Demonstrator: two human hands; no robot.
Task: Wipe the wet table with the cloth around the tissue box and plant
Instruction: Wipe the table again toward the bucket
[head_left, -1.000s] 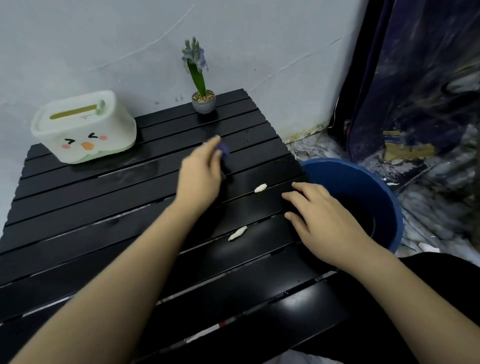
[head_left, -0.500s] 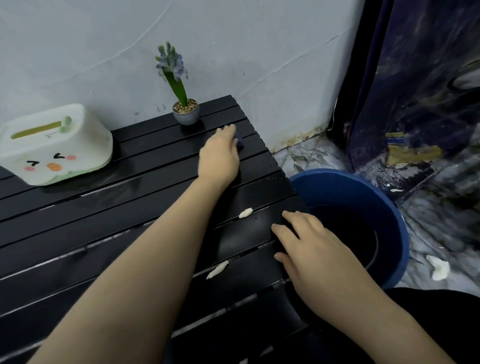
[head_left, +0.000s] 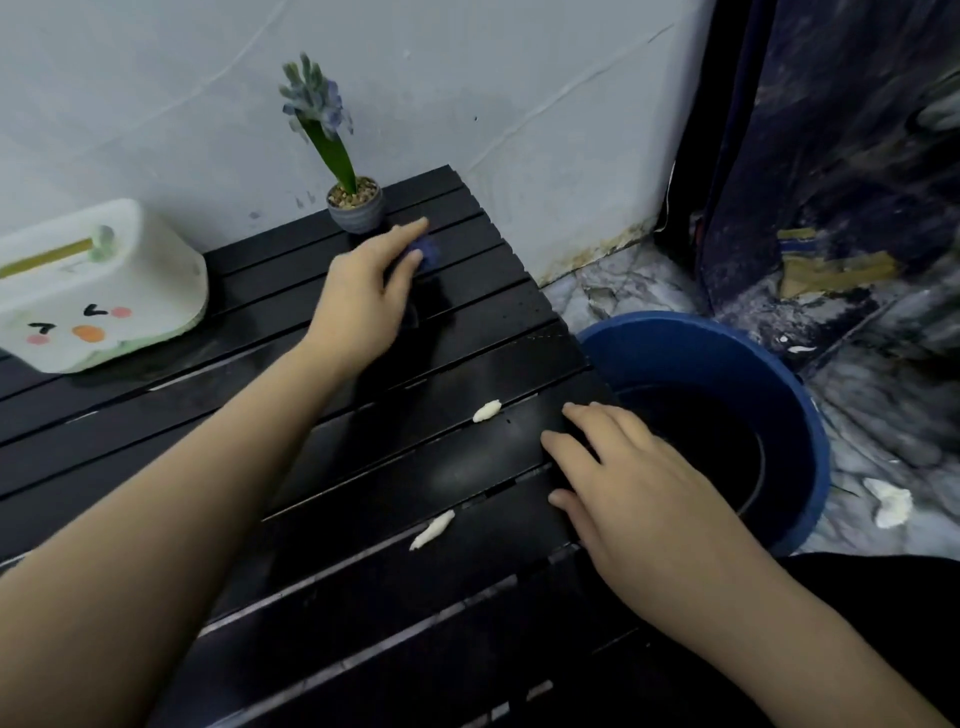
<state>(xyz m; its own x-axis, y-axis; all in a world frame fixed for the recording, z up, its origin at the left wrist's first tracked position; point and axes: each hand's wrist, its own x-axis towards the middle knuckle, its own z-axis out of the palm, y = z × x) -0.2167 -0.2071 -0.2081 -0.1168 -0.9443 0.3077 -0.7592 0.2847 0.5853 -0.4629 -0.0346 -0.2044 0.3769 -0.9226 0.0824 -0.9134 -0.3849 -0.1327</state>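
Note:
A black slatted table (head_left: 156, 415) fills the left and middle of the view. My left hand (head_left: 363, 296) presses a small blue cloth (head_left: 423, 255) onto the far slats, just in front and right of the potted plant (head_left: 353, 200), a purple hyacinth in a grey pot. Most of the cloth is hidden under my fingers. The white tissue box (head_left: 88, 291), with a duck face on it, stands at the far left. My right hand (head_left: 639, 493) rests flat on the table's right edge, holding nothing.
A blue bucket (head_left: 779, 384) stands on the floor against the table's right edge. Two small white scraps (head_left: 485, 410) (head_left: 431, 530) lie on the slats between my hands. Another white scrap (head_left: 891, 501) lies on the marble floor. The wall runs behind the table.
My left hand has slid the cloth from the table's middle toward the far edge, ending near the plant pot. My right hand has stayed on the table's right edge.

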